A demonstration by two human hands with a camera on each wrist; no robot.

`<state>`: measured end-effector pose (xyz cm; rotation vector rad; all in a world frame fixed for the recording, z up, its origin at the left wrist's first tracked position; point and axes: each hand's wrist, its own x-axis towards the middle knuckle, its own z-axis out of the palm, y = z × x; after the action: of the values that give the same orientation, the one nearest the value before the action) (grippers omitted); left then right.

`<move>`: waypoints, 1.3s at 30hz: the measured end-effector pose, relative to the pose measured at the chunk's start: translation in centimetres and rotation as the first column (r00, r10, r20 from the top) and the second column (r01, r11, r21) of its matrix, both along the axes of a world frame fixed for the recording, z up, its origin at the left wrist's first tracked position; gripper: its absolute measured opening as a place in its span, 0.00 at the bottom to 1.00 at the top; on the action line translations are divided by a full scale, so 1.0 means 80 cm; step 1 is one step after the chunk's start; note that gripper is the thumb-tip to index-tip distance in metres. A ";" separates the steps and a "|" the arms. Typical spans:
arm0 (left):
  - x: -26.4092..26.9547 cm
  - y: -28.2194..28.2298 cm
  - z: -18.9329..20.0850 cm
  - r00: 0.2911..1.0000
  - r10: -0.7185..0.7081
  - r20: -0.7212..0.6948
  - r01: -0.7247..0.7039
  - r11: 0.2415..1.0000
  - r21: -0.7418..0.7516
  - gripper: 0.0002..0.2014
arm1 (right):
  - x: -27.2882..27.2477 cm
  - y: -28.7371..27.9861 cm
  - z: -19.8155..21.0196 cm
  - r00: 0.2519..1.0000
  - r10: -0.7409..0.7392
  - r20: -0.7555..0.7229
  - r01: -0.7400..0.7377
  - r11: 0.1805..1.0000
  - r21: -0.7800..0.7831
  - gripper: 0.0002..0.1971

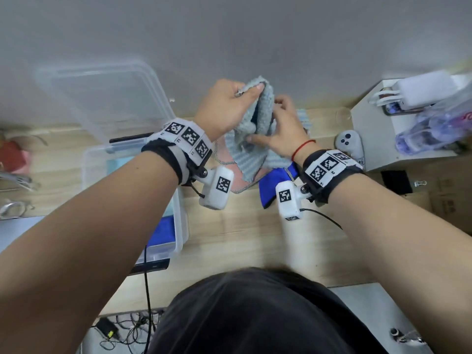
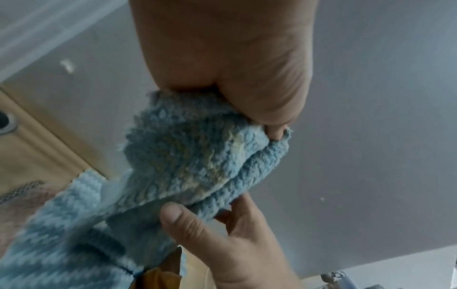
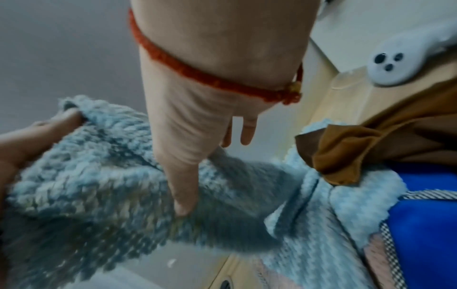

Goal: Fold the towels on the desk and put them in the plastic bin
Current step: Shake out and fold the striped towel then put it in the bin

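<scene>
partly, the grey-blue towel (image 1: 258, 116) hides right hand (image 1: 283, 134) fingers (image 1: 281, 102).

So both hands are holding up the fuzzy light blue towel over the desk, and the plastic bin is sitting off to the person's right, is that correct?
One detail is wrong: the plastic bin sits on the person's left, not the right, as the head view shows. The rest holds: the left hand and the right hand both grip the fuzzy light blue towel above the desk.
</scene>
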<state>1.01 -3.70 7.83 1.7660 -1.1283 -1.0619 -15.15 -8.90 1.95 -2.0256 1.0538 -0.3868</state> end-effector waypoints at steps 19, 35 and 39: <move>0.004 0.229 0.072 0.735 -0.379 0.563 0.316 0.925 0.210 0.28 | -0.093 0.189 0.066 0.980 -0.057 -0.190 0.066 0.997 0.046 0.25; 0.021 0.323 0.053 0.748 -0.459 0.479 0.339 0.885 0.319 0.22 | -0.172 0.268 0.112 0.979 -0.194 -0.067 0.203 0.966 0.160 0.13; 0.033 0.303 0.053 0.872 -0.257 0.417 0.185 0.961 0.206 0.32 | -0.169 0.242 0.122 0.956 -0.291 0.016 0.289 0.953 0.089 0.11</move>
<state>3.68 20.54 12.04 2.1121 -1.5926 -0.9249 -28.65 10.45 11.73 -1.7872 1.3326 -0.5119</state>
